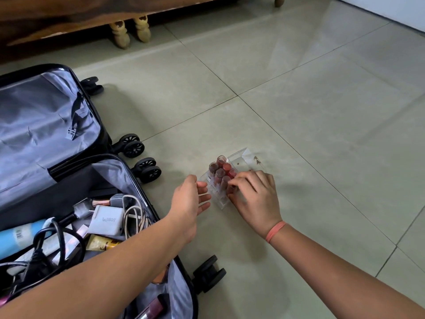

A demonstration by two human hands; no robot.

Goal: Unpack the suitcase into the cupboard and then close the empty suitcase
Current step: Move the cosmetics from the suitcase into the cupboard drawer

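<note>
The left forearm (103, 272) crosses the open suitcase (46, 111), which has a charger (105, 219) and cables (134, 212) in it. Its left grip (192, 201) hangs released just beside the clear organiser (247, 161) on the tiled floor (322, 111), while the right grip (255, 199) pinches one of the lipsticks (220, 169) standing inside. The organiser looks light, stiff, slick and crackable, its tubes loose, so I would lift it level by both side walls; carved furniture legs (130, 31) stand well beyond, and no cupboard shows.
</note>
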